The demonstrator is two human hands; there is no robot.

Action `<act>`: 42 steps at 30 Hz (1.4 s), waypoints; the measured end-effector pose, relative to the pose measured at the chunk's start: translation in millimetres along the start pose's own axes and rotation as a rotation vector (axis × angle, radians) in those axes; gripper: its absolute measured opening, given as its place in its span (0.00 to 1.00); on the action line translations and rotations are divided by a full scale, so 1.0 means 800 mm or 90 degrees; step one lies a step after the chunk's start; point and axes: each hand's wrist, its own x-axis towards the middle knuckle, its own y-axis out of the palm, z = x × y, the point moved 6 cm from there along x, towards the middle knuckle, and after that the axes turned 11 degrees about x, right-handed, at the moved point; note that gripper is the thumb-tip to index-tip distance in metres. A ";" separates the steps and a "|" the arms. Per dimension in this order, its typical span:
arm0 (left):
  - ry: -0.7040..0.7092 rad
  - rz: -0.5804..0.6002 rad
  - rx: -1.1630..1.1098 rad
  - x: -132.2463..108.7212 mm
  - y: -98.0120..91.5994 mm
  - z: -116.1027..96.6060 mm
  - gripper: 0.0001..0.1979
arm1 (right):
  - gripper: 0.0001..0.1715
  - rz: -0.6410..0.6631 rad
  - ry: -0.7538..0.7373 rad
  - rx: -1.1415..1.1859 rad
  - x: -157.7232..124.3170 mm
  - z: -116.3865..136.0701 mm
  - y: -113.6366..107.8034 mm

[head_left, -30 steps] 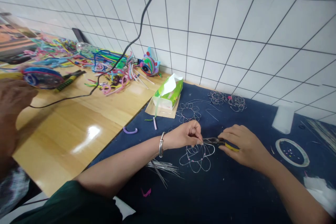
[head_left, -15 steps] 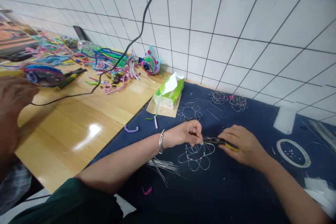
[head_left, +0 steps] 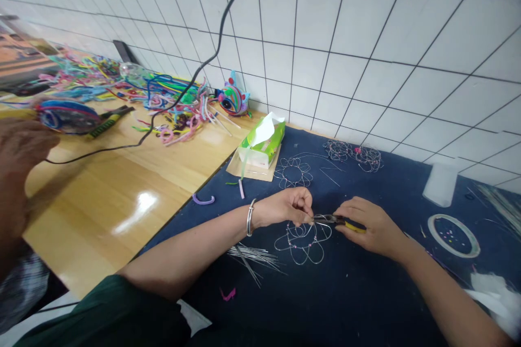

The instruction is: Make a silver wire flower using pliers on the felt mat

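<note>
A flower-shaped wire frame (head_left: 306,243) with looped petals and small pinkish beads hangs from the pinched fingers of my left hand (head_left: 290,207), just over the dark blue cloth. My right hand (head_left: 368,225) is closed around pliers (head_left: 353,226) with yellow grips. The dark jaws of the pliers meet the wire right beside my left fingertips; whether they are clamped on it is too small to tell. Below my left forearm lies a bundle of straight silver wires (head_left: 258,257). A finished-looking wire flower (head_left: 292,173) rests flat behind my left hand.
Tangled wire pieces (head_left: 368,158) lie by the tiled wall. A green tissue pack (head_left: 264,143) stands behind. At right is a round white-rimmed dish (head_left: 435,227) with tiny beads. Colourful pipe cleaners (head_left: 175,92) cover the wooden table's back; another person's hand (head_left: 24,146) is at far left.
My right hand and the pliers have shifted slightly left, closer to my left fingers. My left hand still pinches the wire flower, nearly in the same place.
</note>
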 end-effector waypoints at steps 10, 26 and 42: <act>0.007 -0.044 0.009 -0.001 -0.001 -0.003 0.12 | 0.13 -0.022 -0.028 -0.120 -0.003 0.001 -0.001; 0.027 -0.095 0.021 -0.001 -0.003 -0.012 0.12 | 0.11 -0.065 -0.013 -0.144 -0.003 0.003 0.004; 0.020 -0.149 0.051 0.000 -0.009 -0.007 0.11 | 0.11 -0.084 -0.018 -0.210 -0.009 0.002 0.008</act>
